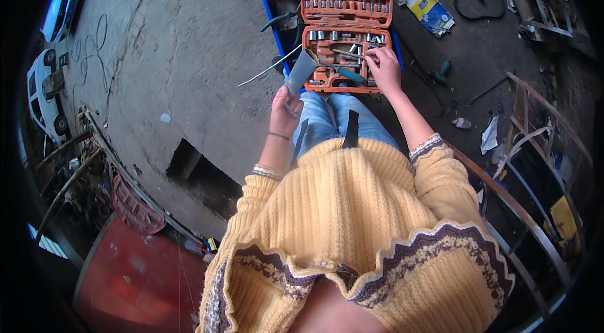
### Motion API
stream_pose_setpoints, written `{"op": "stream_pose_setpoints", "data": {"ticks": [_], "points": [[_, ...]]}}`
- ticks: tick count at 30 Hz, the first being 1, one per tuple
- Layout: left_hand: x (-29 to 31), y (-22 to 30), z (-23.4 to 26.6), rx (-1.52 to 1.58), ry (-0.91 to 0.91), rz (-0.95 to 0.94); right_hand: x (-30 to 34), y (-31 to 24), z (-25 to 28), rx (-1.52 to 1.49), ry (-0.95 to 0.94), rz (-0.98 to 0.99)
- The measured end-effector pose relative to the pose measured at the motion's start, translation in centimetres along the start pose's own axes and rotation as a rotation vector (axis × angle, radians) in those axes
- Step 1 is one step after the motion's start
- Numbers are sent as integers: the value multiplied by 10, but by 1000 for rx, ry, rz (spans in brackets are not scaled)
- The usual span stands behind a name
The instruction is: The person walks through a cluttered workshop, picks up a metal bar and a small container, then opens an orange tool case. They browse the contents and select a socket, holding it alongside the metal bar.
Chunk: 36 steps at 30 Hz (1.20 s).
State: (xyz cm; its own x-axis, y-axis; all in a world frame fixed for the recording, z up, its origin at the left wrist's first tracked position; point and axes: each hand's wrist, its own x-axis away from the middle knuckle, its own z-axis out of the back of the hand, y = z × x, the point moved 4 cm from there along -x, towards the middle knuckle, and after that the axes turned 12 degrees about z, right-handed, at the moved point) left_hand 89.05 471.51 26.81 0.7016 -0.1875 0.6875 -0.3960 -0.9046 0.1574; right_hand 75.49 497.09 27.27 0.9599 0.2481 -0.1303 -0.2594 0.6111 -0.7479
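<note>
An orange socket set case (pixel 308 59) lies open in front of me, with sockets in its lid and its lower tray. My left hand (pixel 284 110), at the tray's near left corner, is closed around a flat grey-blue piece (pixel 302 72) with a brownish upper end. Over the tray's right side, my right hand (pixel 384 69) pinches a thin, light-coloured rod-like tool (pixel 347 54) that points left; its exact kind is unclear. A green-handled tool (pixel 351 76) rests in the tray below it. Fingertips of both hands are partly hidden.
The case sits on a blue tray (pixel 267 3) holding pliers and other tools. To the right are a blue-and-yellow packet (pixel 430 12), a black belt loop (pixel 479 1) and a plastic bottle (pixel 461 123). A dark floor opening (pixel 201 176) lies behind left; metal frames (pixel 503 198) stand right.
</note>
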Motion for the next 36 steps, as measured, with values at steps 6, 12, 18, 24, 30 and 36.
{"op": "stream_pose_setpoints", "data": {"ticks": [6, 12, 18, 24, 30, 36], "points": [[4, -1, -3, -19, 50, -21, -35, -6, -45, 167, 123, -237], [10, 4, 7, -38, 97, -41, -44, -12, -65, 319, 215, -445], [9, 8, 14, -57, 67, -41, -44, -22, -69, 341, 313, -323], [9, 11, 7, -13, 129, -50, -38, -18, -67, 185, 234, -264], [7, 13, 5, -30, 84, -34, -29, -11, -57, 179, 168, -194], [2, 12, 9, -106, 57, -30, -32, -13, -61, 259, 84, -121]]}}
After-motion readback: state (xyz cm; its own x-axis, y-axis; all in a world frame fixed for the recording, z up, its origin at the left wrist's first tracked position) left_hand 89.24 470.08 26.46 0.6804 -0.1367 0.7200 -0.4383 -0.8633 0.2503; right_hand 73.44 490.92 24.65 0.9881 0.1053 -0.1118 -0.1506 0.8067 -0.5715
